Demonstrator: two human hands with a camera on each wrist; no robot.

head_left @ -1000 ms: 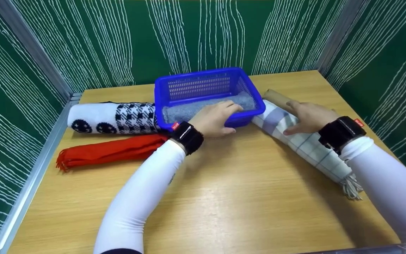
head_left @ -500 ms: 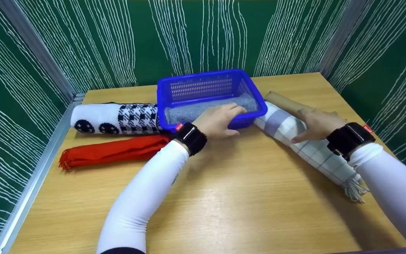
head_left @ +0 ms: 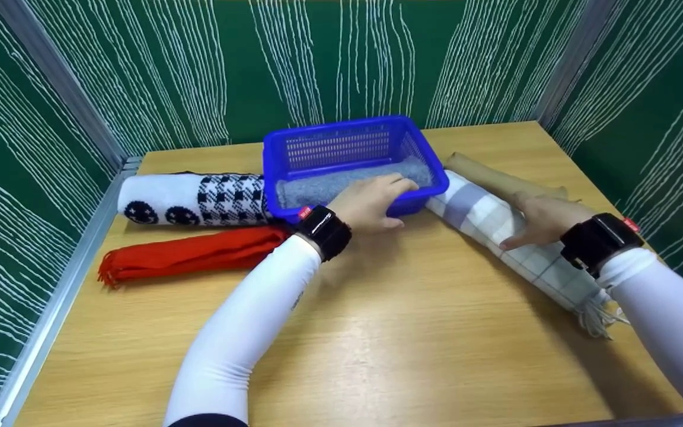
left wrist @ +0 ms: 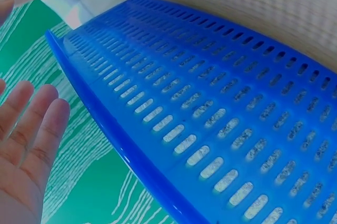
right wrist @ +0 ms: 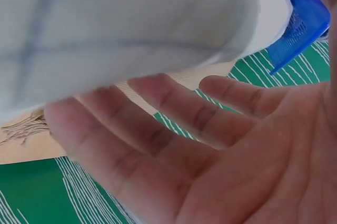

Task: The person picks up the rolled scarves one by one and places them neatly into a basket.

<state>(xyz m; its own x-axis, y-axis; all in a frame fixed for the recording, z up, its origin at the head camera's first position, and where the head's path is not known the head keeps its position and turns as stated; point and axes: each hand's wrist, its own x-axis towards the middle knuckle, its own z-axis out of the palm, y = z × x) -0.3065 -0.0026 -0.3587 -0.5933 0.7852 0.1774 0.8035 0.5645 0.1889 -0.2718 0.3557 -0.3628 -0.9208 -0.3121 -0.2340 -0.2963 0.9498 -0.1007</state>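
Observation:
A blue plastic basket holds a rolled grey scarf. My left hand hovers by the basket's front wall; in the left wrist view its straight fingers stand apart from the rim. On the right lies a white checked scarf, rolled long, with a fringe at its near end. Over it is my right hand, thumb on the near side and fingers on the far side. The right wrist view has these fingers extended and spread at the scarf's lower edge; firm contact is unclear.
Behind the checked scarf lies a brown roll. To the basket's left are a black-and-white patterned scarf and a red fringed scarf. Green, white-streaked panels border the wooden table at the back and sides.
My right hand has slid right and nearer along the checked scarf, toward its fringed end. My left hand stays almost still by the basket.

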